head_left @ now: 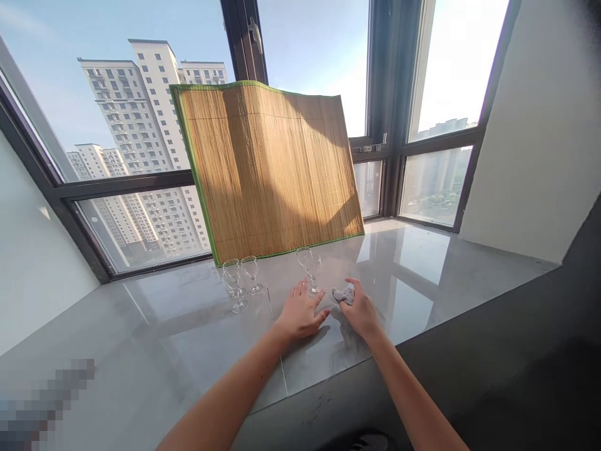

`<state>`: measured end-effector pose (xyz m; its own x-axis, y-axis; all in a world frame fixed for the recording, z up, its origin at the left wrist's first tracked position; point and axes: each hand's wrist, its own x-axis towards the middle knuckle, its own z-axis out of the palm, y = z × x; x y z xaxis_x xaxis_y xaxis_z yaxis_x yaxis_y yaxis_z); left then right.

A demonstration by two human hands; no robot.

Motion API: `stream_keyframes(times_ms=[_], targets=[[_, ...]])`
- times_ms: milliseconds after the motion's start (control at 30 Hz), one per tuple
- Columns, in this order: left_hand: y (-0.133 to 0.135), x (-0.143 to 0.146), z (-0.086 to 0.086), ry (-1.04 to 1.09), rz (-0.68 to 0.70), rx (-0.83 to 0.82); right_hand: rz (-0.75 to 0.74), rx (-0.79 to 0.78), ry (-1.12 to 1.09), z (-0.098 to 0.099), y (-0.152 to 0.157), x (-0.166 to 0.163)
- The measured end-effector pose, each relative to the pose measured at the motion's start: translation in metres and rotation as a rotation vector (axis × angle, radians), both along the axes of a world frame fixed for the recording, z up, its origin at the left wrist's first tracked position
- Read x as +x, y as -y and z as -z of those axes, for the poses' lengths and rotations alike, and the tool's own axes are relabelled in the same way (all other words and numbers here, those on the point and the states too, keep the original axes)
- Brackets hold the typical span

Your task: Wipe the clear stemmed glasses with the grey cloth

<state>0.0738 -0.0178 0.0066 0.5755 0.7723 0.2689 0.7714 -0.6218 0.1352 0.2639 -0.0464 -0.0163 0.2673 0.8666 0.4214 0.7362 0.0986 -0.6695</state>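
Note:
My left hand [300, 312] lies flat with fingers spread on the grey marble sill [188, 338], its fingertips just short of the foot of a clear wine glass [312, 270]. Another glass [303, 255] stands right behind that one. My right hand [360, 311] rests beside the left, its fingers closed on a small crumpled grey cloth [342, 294] that lies on the sill. Further left stand two more stemmed glasses, one nearer [233, 283] and one further back [250, 273].
A bamboo mat with green edging [267, 169] leans upright against the window behind the glasses. Dark window frames [389, 106] surround the sill. A white wall [539, 138] closes the right side. The sill's front edge drops to a dark floor [516, 376].

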Motion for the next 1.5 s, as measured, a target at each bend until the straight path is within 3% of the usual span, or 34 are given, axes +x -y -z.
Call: stream_keyframes(times_ms=[167, 300, 533, 800, 1000, 1133, 1233, 1333, 1433, 1500], targets=[[-0.020, 0.020, 0.007, 0.006, -0.078, -0.090, 0.185, -0.094, 0.214, -0.001, 0.005, -0.005], [-0.027, 0.020, 0.012, -0.016, -0.096, -0.176, 0.171, -0.052, 0.314, 0.000, 0.007, -0.007], [-0.003, -0.013, 0.011, -0.087, -0.258, -0.165, 0.040, 0.172, 0.425, -0.004, 0.011, -0.010], [0.006, -0.066, 0.008, -0.161, -0.540, -0.197, -0.012, 0.257, 0.543, -0.012, 0.015, -0.015], [-0.002, -0.075, 0.010, -0.161, -0.659, -0.197, -0.030, 0.271, 0.602, -0.008, 0.012, -0.014], [0.012, -0.076, 0.003, -0.148, -0.717, -0.176, -0.046, 0.232, 0.566, -0.005, 0.011, -0.012], [0.033, -0.072, -0.005, -0.141, -0.682, -0.136, -0.070, 0.150, 0.515, -0.004, 0.010, -0.011], [0.042, -0.055, -0.009, -0.115, -0.484, -0.139, -0.125, 0.042, 0.492, -0.002, 0.009, -0.010], [0.020, -0.025, -0.006, -0.036, -0.249, -0.022, -0.147, -0.010, 0.486, -0.001, 0.009, -0.010], [-0.008, -0.005, -0.001, 0.018, -0.286, -0.011, -0.153, -0.026, 0.481, -0.002, 0.009, -0.010]])
